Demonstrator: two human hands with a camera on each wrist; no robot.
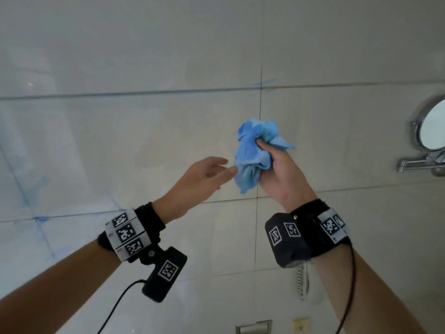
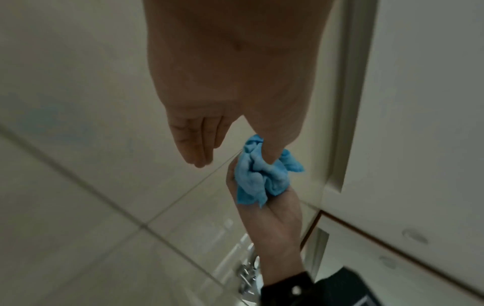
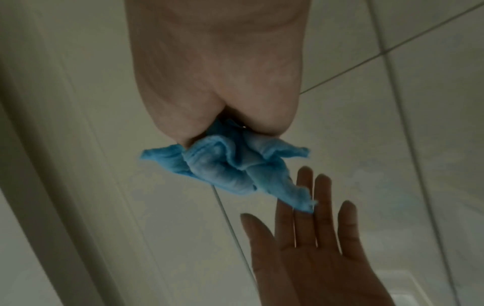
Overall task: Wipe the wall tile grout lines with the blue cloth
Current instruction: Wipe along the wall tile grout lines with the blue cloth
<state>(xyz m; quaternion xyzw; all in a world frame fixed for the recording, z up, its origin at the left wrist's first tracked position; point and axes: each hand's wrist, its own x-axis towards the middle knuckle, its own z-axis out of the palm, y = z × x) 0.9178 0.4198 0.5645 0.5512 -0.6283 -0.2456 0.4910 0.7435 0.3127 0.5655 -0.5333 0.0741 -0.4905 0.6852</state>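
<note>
Gripping the blue cloth bunched in my right hand, I cannot see those fingers behind it. The wad runs up-down over the vertical grout line. My left hand is spread, fingertips at the cloth's dangling corner, holding nothing.

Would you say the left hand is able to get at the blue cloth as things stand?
Probably yes: the left hand is open, its fingertips right beside the blue cloth bunched in the right hand, with nothing between them.
</note>
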